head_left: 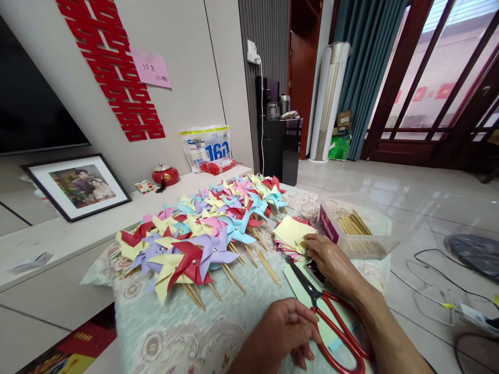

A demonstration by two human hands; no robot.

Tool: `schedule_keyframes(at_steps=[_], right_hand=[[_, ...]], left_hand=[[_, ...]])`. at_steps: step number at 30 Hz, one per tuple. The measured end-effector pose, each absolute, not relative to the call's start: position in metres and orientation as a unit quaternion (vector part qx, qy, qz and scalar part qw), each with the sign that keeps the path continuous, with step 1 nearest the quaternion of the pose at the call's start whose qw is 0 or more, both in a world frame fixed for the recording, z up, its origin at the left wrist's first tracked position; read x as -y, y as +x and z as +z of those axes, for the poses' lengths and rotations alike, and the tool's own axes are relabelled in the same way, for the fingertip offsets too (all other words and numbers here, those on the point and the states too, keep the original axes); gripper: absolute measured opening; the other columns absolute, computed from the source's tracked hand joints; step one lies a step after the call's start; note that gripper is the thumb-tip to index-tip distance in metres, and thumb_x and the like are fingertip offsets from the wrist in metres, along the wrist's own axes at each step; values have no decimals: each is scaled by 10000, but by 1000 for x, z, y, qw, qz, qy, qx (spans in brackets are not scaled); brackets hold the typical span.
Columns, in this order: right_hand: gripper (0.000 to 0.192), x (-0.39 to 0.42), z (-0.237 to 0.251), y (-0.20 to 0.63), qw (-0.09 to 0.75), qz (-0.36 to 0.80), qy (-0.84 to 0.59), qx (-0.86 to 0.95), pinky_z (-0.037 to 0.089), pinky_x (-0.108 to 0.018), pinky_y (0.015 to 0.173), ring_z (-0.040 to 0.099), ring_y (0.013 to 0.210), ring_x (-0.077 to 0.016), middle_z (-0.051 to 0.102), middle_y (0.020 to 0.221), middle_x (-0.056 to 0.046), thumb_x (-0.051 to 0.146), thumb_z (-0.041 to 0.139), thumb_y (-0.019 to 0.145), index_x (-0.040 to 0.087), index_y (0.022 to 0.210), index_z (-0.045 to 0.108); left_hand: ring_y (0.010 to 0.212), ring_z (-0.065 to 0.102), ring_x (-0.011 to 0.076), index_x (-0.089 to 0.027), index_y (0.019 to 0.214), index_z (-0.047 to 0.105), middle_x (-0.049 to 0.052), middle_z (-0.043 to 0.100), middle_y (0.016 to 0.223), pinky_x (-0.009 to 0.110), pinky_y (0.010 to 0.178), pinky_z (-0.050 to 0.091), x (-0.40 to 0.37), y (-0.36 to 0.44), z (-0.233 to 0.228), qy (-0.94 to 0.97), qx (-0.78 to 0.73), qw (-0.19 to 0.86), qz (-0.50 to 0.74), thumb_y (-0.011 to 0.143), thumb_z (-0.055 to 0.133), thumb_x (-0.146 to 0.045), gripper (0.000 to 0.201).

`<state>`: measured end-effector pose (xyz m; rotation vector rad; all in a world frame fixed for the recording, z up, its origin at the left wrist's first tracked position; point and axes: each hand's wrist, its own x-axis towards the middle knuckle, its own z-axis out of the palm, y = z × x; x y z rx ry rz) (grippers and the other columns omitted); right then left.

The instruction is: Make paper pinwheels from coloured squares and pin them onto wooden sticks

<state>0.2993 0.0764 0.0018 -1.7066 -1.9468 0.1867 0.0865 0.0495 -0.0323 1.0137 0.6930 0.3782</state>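
Note:
My right hand (327, 257) reaches to a stack of coloured paper squares, its fingertips closed on the edge of the top pale yellow paper square (293, 232). Loosely curled, my left hand (288, 332) is beside the red handles of the scissors (316, 296); nothing shows between its fingers. The scissors rest with blades together on pale green paper strips (297, 284). A small dark object (315, 271) lies partly under my right hand. To the left, many paper pinwheels (195, 259) on wooden sticks lie in a heap, in red, yellow, purple, blue and pink.
A clear plastic box (362, 246) holding wooden sticks (354, 223) stands at the right, with a small round container (310, 210) near it. The patterned tablecloth (187, 332) covers the table. Behind stand a framed photo (78, 187), a red pot (166, 175) and a plastic bag (206, 148).

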Motion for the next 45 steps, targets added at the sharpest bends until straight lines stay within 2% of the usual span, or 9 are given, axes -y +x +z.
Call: schedule_keyframes(at_steps=[4, 9, 17, 24, 27, 30, 35, 41, 45], right_hand=[[308, -75, 1, 297, 236, 45, -640, 730, 438, -433, 963, 550, 1177, -289, 642, 1311, -112, 130, 419, 976, 194, 923, 715], [330, -72, 6, 292, 225, 44, -657, 718, 398, -482, 933, 529, 1152, -303, 672, 1264, -85, 144, 393, 995, 237, 1018, 708], [286, -78, -2, 301, 288, 36, -639, 713, 467, -406, 923, 596, 1084, -277, 696, 1196, -121, 158, 479, 948, 183, 1133, 695], [207, -87, -2, 301, 305, -24, -658, 688, 493, -326, 788, 651, 875, -233, 732, 925, -92, 136, 493, 906, 180, 902, 695], [202, -92, 0, 300, 303, -41, -683, 664, 475, -318, 742, 658, 823, -232, 731, 875, -83, 109, 493, 864, 187, 854, 679], [230, -95, 2, 300, 298, -57, -702, 644, 449, -308, 686, 658, 777, -231, 734, 860, -73, 101, 494, 835, 191, 930, 683], [479, -99, 7, 297, 278, -81, -719, 632, 432, -294, 650, 669, 785, -237, 744, 880, -75, 99, 517, 831, 199, 1292, 599], [398, -106, 8, 297, 273, -71, -701, 655, 479, -314, 735, 692, 894, -255, 749, 996, -103, 111, 529, 868, 182, 1244, 639], [302, -108, 5, 298, 270, -62, -696, 662, 466, -299, 728, 683, 868, -234, 738, 1024, -96, 130, 554, 872, 184, 1146, 667]], left_hand=[[459, 556, 86, -110, 915, 628, 49, 719, 741, 210, 420, 401, -50, 87, -31, 474, -326, 799, 175, 632, 656, -214, 303], [452, 547, 86, -111, 901, 630, 46, 714, 731, 212, 412, 382, -50, 88, -26, 472, -334, 797, 171, 615, 659, -220, 308], [460, 561, 78, -125, 895, 637, 35, 717, 733, 196, 416, 399, -49, 87, -29, 474, -328, 799, 170, 636, 661, -219, 277], [462, 562, 83, -121, 897, 632, 37, 713, 731, 207, 422, 401, -49, 87, -25, 475, -329, 798, 168, 630, 672, -244, 296], [463, 557, 85, -118, 883, 628, 36, 705, 717, 211, 426, 399, -49, 87, -21, 473, -336, 797, 165, 613, 668, -233, 296], [461, 556, 83, -116, 891, 629, 36, 703, 720, 210, 421, 401, -49, 87, -21, 474, -336, 797, 164, 616, 664, -240, 304], [461, 557, 77, -120, 902, 628, 38, 705, 733, 205, 420, 412, -49, 88, -25, 487, -326, 795, 161, 634, 665, -268, 308], [471, 561, 80, -127, 901, 622, 38, 710, 742, 206, 431, 413, -49, 87, -25, 489, -319, 796, 159, 648, 672, -269, 295], [478, 562, 77, -124, 907, 621, 49, 716, 763, 210, 445, 425, -50, 86, -26, 494, -315, 794, 160, 663, 671, -279, 293]])
